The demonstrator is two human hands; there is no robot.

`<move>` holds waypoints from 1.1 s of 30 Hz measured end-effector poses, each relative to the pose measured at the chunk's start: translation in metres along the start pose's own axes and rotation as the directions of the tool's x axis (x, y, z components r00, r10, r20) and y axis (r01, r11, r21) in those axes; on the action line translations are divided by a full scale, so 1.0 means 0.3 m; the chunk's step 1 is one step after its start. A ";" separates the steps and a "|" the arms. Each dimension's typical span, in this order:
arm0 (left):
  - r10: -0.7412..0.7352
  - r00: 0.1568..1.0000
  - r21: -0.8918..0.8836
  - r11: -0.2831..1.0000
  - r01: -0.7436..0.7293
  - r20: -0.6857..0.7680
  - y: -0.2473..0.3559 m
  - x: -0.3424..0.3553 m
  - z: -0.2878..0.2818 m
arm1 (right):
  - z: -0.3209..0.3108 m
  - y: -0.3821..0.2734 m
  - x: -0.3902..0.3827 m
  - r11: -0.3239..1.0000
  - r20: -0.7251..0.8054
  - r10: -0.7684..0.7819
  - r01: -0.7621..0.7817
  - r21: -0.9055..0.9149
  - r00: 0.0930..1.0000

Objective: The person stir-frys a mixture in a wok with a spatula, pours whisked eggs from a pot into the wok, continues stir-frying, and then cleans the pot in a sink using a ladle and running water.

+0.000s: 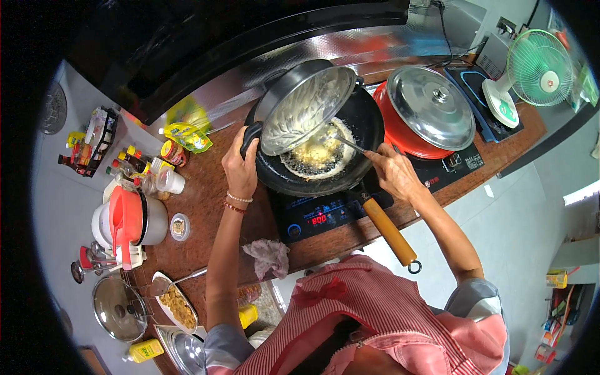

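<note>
The lid, clamped by its handle in the left hand, tilts over the black pan while the right hand grips a spatula in the frying food.

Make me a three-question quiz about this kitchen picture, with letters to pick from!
1. Where does the green fan stand?
A. far right of the counter
B. beside the rice cooker
C. on the floor

2. What colour is the pot under the flat steel lid?
A. blue
B. red
C. yellow

3. What does the left hand do?
A. rests on the cloth
B. holds a bottle
C. holds a lid tilted over the black pan

Answers: 1 A, it stands at the counter's right end. 2 B, a red wall shows below the lid. 3 C, the fingers grip the lid's handle.
</note>
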State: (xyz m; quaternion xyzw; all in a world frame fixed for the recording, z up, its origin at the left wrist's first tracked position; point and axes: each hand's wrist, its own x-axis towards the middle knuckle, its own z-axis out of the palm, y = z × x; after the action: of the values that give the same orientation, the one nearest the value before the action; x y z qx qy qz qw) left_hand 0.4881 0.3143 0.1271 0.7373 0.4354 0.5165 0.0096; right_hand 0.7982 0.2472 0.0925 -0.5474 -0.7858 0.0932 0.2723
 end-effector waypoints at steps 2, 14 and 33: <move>0.000 1.000 0.014 1.000 0.001 -0.025 -0.010 0.002 -0.009 | -0.011 -0.007 -0.001 0.997 -0.047 0.037 -0.034 0.074 0.998; -0.533 0.803 -0.361 0.828 0.430 -0.266 -0.113 -0.081 -0.146 | -0.014 0.055 0.075 0.315 0.477 0.446 -0.632 0.708 0.757; -0.991 0.064 -0.881 0.131 0.455 -0.114 -0.320 -0.797 -0.528 | -0.014 0.049 0.242 0.861 0.300 0.278 -0.098 -0.499 0.912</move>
State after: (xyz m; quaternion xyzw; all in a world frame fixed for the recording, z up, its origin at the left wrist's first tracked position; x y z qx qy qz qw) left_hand 0.2845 0.1488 -0.0237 0.0247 0.5207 0.7638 0.3807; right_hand 0.7938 0.3183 0.1132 -0.6457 -0.7626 0.0244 -0.0297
